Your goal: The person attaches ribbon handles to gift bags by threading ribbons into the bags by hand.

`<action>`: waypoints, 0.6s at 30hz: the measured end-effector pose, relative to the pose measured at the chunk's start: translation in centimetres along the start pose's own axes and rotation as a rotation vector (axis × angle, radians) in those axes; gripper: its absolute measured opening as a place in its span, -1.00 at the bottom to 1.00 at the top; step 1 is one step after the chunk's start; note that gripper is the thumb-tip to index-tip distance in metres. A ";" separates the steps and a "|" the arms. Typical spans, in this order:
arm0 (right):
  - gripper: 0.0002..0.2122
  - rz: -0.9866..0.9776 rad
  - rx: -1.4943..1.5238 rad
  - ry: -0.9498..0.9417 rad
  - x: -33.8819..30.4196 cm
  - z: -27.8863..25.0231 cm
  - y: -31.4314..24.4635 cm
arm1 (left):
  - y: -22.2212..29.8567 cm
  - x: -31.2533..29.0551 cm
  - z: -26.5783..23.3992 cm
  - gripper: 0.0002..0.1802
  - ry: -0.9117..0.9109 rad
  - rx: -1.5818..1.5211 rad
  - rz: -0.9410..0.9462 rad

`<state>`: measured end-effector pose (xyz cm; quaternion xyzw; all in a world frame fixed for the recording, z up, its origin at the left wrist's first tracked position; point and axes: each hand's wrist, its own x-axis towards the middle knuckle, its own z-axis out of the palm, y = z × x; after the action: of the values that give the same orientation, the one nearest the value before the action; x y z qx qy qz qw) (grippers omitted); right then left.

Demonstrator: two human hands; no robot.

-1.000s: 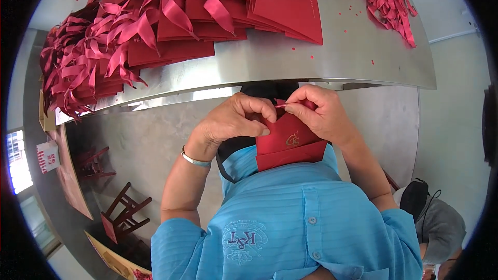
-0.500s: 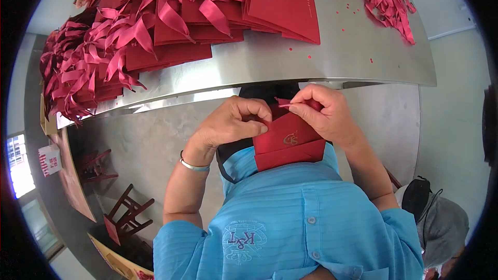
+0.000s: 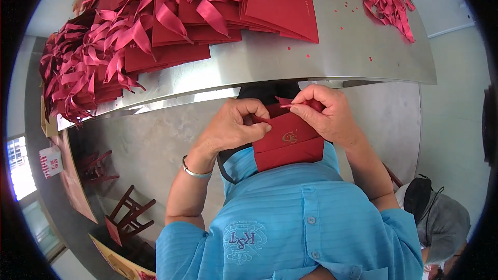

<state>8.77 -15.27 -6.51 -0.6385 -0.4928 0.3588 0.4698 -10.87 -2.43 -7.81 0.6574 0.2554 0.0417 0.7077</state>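
Left hand (image 3: 231,123) tightened since earlier, thumb and forefinger closer; we see it pinching red bag (image 3: 288,149) by its edge, right hand (image 3: 324,113) gripping pink ribbon (image 3: 285,106).

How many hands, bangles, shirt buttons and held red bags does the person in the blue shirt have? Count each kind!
Left hand, right hand: 2
Silver bangle: 1
Visible shirt buttons: 2
Red paper bag: 1
Total: 6
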 end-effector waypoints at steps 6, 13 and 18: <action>-0.92 -0.087 -0.059 0.053 0.1 0.4 0.2 | 0.8 -0.5 1.0 -0.89 0.113 0.048 0.006; -0.87 -0.518 -0.372 0.153 0.2 0.9 -1.3 | 1.3 -0.9 0.9 -0.89 0.135 0.047 -0.024; -0.85 -0.528 -0.313 0.087 -0.1 1.7 -1.0 | 1.6 -1.0 1.0 -0.89 0.116 0.027 -0.024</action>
<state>6.94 -14.84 -6.04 -0.5675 -0.6705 0.1165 0.4635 -10.86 -3.55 -5.97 0.6604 0.3044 0.0680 0.6831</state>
